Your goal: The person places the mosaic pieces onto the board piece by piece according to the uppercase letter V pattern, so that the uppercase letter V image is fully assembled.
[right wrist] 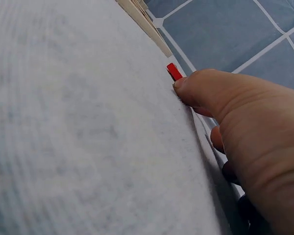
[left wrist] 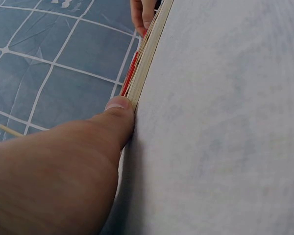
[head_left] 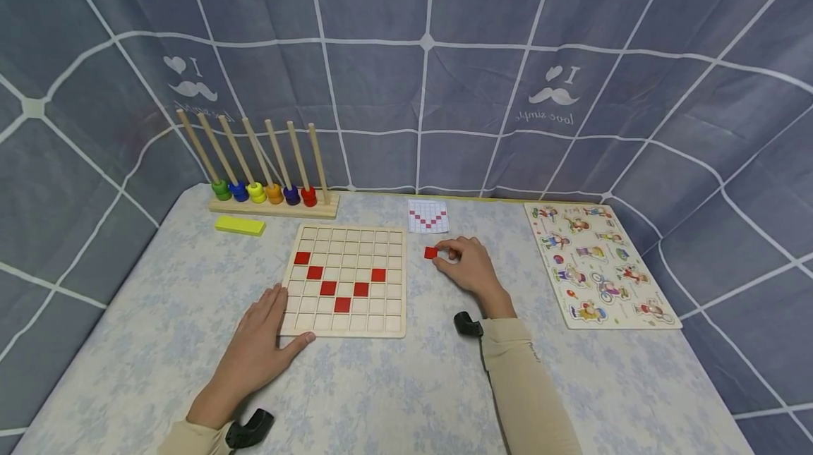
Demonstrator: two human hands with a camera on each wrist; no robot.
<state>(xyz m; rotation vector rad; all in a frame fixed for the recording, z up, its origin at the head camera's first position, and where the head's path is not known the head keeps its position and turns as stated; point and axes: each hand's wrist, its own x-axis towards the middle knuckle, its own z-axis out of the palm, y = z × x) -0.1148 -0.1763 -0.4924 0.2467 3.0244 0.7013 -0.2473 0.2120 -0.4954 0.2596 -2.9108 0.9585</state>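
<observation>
A wooden grid board lies on the table, with several red square tiles in its cells forming a lopsided V, longer on the left. My left hand rests at the board's lower left corner, fingers straight along the left side and thumb on the front edge. Seen from the left wrist, the thumb lies against the board's edge. Between thumb and fingertips, my right hand pinches a loose red tile just right of the board. That tile shows beyond the thumb in the right wrist view.
A small paper card with a printed red V pattern lies behind the right hand. At the back left stands a peg rack with coloured beads, a yellow block before it. A picture puzzle board lies on the right.
</observation>
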